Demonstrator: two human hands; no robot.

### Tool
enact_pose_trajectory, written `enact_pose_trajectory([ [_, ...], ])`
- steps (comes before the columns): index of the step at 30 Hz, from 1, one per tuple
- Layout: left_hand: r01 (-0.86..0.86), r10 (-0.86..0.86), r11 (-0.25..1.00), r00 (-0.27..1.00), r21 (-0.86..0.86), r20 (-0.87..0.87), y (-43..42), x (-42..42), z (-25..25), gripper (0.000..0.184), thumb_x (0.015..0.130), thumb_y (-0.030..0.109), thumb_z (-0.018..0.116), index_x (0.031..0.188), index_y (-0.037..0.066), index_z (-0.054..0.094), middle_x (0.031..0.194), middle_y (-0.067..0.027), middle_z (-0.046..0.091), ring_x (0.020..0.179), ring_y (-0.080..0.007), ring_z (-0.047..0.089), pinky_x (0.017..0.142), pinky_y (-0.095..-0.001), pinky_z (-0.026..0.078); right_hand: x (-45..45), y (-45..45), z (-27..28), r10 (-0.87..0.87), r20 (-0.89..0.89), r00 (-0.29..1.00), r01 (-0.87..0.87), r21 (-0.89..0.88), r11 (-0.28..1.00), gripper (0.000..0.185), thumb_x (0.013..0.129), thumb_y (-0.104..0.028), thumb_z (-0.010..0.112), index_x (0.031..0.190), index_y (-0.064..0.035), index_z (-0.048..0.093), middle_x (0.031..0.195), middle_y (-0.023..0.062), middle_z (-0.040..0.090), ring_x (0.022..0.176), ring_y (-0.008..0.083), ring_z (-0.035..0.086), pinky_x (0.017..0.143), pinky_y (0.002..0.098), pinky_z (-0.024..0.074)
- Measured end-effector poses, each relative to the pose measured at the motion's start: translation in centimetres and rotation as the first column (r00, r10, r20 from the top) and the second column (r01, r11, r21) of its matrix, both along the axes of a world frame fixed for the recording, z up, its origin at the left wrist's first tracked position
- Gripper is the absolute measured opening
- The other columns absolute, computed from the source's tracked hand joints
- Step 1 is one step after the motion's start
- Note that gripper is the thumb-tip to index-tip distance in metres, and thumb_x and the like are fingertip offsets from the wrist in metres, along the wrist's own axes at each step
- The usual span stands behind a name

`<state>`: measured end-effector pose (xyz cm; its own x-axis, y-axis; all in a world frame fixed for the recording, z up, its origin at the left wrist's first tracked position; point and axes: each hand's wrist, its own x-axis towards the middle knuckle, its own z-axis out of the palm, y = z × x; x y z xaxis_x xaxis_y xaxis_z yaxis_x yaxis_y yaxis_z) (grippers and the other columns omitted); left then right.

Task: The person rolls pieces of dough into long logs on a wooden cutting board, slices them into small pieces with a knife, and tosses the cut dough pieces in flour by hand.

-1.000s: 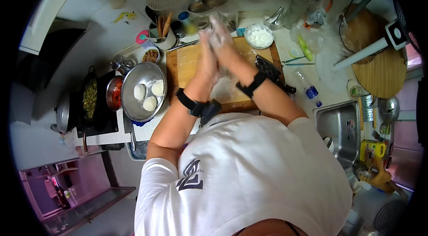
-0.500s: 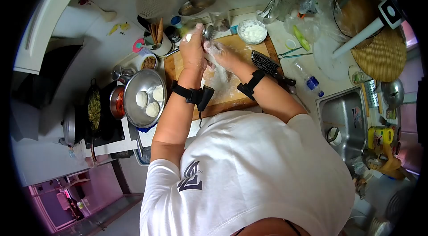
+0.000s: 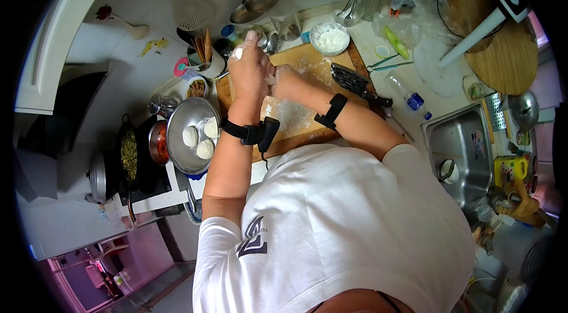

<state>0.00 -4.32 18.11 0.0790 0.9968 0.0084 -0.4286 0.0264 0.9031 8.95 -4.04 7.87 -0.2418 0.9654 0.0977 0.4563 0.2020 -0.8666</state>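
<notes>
Left hand (image 3: 248,76) meets right hand (image 3: 290,84), fingers curled, hold unclear, above the cutting board (image 3: 313,65), long axis left-to-right.

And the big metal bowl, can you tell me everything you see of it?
The metal bowl is round and silvery, shiny like steel. It sits open side up, with three rounded white dough balls lying inside. It is left of the wooden cutting board, beside a smaller bowl of red food. Something blue peeks out under its near edge. The left forearm passes close to its rim; I can't tell if they touch. Neither the left hand nor the right hand touches it.
</notes>
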Motion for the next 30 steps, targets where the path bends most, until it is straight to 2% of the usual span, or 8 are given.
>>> enact_pose_trajectory([
  [4, 0.098, -0.099, 0.995, 0.994, 0.032, 0.043, 0.4, -1.2, -0.3, 0.033, 0.096, 0.025, 0.065, 0.072, 0.010, 0.049, 0.055, -0.0008, 0.044, 0.044, -0.0131, 0.038, 0.044, -0.0309, 0.036, 0.9, -0.8, 1.7, 0.052, -0.038, 0.998, -0.051, 0.024, 0.998, 0.037, 0.082, -0.036, 0.069, 0.104, -0.0053, 0.066, 0.093, 0.0214, 0.069, 0.092, 0.0387, 0.067, 0.080, 0.0423, 0.0522],
  [6, 0.182, -0.188, 0.979, 0.981, 0.095, 0.053, 0.2, -1.3, -0.3, 0.030, 0.096, 0.024, 0.065, 0.075, 0.008, 0.053, 0.059, -0.0024, 0.052, 0.048, -0.0135, 0.045, 0.048, -0.0303, 0.041, 0.7, -0.4, 2.4, 0.125, 0.113, 0.986, -0.150, 0.243, 0.958, 0.037, 0.082, -0.026, 0.072, 0.113, -0.0091, 0.062, 0.097, 0.0139, 0.071, 0.089, 0.0311, 0.068, 0.081, 0.0390, 0.0530],
  [9, 0.208, -0.093, 0.931, 0.930, 0.301, -0.355, -1.1, -1.5, -0.5, 0.024, 0.094, 0.020, 0.068, 0.106, -0.001, 0.065, 0.095, -0.0120, 0.073, 0.084, -0.0141, 0.064, 0.077, -0.0276, 0.051, 1.3, -1.0, 5.0, 0.146, -0.129, 0.981, -0.108, 0.263, 0.959, 0.041, 0.083, -0.031, 0.068, 0.116, -0.0079, 0.061, 0.108, 0.0178, 0.068, 0.099, 0.0360, 0.065, 0.087, 0.0407, 0.0519],
  [12, 0.298, -0.139, 0.924, 0.846, 0.240, -0.515, -0.8, -2.7, -1.2, 0.032, 0.093, 0.019, 0.068, 0.117, -0.002, 0.061, 0.095, -0.0116, 0.073, 0.082, -0.0158, 0.065, 0.076, -0.0286, 0.052, 0.8, 0.2, 3.1, 0.218, -0.056, 0.974, -0.183, 0.361, 0.914, 0.046, 0.082, -0.030, 0.069, 0.123, -0.0112, 0.058, 0.113, 0.0158, 0.067, 0.100, 0.0361, 0.065, 0.090, 0.0420, 0.0513],
  [14, 0.263, -0.142, 0.943, 0.873, 0.204, -0.467, -1.3, -2.5, -0.5, 0.024, 0.096, 0.019, 0.065, 0.106, -0.001, 0.060, 0.087, -0.0101, 0.070, 0.074, -0.0175, 0.064, 0.073, -0.0322, 0.053, 0.8, -0.3, 2.3, 0.164, 0.054, 0.985, -0.173, 0.331, 0.928, 0.052, 0.080, -0.030, 0.070, 0.128, -0.0136, 0.057, 0.115, 0.0171, 0.066, 0.099, 0.0378, 0.065, 0.087, 0.0424, 0.0527],
  [16, 0.155, -0.149, 0.972, 0.988, 0.177, -0.045, -1.6, -1.5, 0.6, 0.022, 0.098, 0.020, 0.062, 0.086, 0.004, 0.055, 0.071, -0.0060, 0.062, 0.065, -0.0172, 0.059, 0.066, -0.0335, 0.052, 0.7, -1.3, 2.7, 0.072, 0.189, 0.979, -0.144, 0.399, 0.905, 0.054, 0.080, -0.031, 0.072, 0.128, -0.0135, 0.057, 0.115, 0.0176, 0.065, 0.097, 0.0373, 0.065, 0.083, 0.0417, 0.0542],
  [21, 0.054, -0.055, 0.994, 0.998, 0.100, 0.010, -1.2, -1.1, 1.0, 0.044, 0.099, 0.035, 0.060, 0.067, 0.014, 0.039, 0.052, 0.0020, 0.030, 0.045, -0.0116, 0.029, 0.048, -0.0296, 0.031, -0.1, -1.5, 1.5, -0.004, -0.127, 0.992, -0.001, -0.035, 0.999, 0.034, 0.084, -0.034, 0.070, 0.105, -0.0074, 0.067, 0.096, 0.0186, 0.070, 0.089, 0.0348, 0.068, 0.078, 0.0398, 0.0532],
  [30, 0.052, -0.058, 0.995, 0.996, 0.086, 0.072, -1.3, -1.4, 2.8, 0.047, 0.098, 0.039, 0.061, 0.064, 0.017, 0.036, 0.051, 0.0030, 0.029, 0.045, -0.0104, 0.029, 0.048, -0.0278, 0.031, 0.4, -1.2, -0.2, 0.148, 0.037, 0.988, -0.151, 0.380, 0.913, 0.030, 0.086, -0.035, 0.069, 0.095, -0.0065, 0.069, 0.082, 0.0165, 0.069, 0.078, 0.0348, 0.067, 0.074, 0.0409, 0.0523],
])
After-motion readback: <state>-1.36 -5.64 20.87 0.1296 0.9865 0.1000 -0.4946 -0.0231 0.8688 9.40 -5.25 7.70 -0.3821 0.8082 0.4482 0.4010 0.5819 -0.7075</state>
